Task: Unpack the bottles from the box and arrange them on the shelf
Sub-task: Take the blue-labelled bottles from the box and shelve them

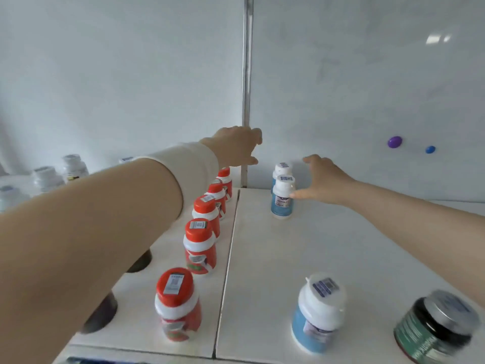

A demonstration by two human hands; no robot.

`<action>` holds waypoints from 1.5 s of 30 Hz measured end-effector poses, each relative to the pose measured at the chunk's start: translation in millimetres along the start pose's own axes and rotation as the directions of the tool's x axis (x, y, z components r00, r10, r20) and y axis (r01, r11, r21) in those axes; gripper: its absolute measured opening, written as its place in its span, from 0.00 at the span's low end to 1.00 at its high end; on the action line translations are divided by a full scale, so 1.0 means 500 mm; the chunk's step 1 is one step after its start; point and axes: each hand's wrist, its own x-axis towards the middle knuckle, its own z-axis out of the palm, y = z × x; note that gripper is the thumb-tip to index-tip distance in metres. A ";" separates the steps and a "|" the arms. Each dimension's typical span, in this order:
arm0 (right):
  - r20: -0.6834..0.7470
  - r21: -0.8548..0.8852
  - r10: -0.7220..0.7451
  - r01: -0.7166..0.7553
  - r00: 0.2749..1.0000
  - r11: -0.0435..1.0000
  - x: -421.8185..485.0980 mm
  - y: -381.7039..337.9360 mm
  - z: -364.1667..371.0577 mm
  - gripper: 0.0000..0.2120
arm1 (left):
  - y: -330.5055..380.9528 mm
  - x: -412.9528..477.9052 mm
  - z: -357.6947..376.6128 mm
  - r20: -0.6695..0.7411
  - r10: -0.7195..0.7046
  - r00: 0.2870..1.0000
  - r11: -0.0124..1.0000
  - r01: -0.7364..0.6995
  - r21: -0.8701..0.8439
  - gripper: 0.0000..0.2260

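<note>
Head view: right hand [322,179] spread wide, thumb touching a blue bottle [283,199] near the shelf's [341,248] back edge; left hand [236,148] loosely curled, empty, above the red bottles [200,248].

**Colours before you**

You see round plastic bottles [200,248] with red caps, white collars, red labels; a white-capped plastic bottle [282,197] labelled pale blue; a dark round jar [435,329], silver lid, green label; white flat shelf [341,245].
</note>
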 end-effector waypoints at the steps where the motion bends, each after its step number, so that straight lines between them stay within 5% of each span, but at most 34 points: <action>1: -0.023 -0.034 -0.029 0.028 0.999 0.999 -0.017 -0.015 -0.006 0.42 | -0.002 -0.037 -0.016 -0.033 0.012 0.999 0.991 -0.008 0.135 0.21; 5: -0.113 -0.220 -0.209 0.181 0.971 0.959 -0.094 -0.090 -0.006 0.34 | -0.022 -0.200 -0.067 -0.082 -0.053 0.995 0.901 0.083 0.425 0.20; 12: -0.089 -0.318 -0.488 0.439 0.868 0.840 -0.233 -0.328 0.070 0.27 | -0.126 -0.521 -0.143 -0.068 -0.270 0.960 0.739 0.253 0.624 0.17; 19: 0.021 -0.329 -0.739 0.703 0.673 0.631 -0.380 -0.673 0.234 0.23 | -0.282 -0.861 -0.165 -0.032 -0.524 0.851 0.623 0.408 0.667 0.19; 25: 0.179 -0.232 -0.850 0.860 0.496 0.454 -0.538 -0.992 0.494 0.24 | -0.479 -1.217 -0.090 -0.012 -0.723 0.691 0.561 0.598 0.573 0.17; 32: 0.425 -0.109 -0.843 0.943 0.331 0.315 -0.692 -1.174 0.838 0.26 | -0.628 -1.563 0.105 0.194 -0.897 0.396 0.438 0.744 0.505 0.17; 45: 0.821 0.063 -0.570 0.986 0.036 0.153 -0.670 -1.328 1.437 0.25 | -0.905 -1.821 0.573 0.529 -0.845 0.075 0.283 0.903 0.324 0.13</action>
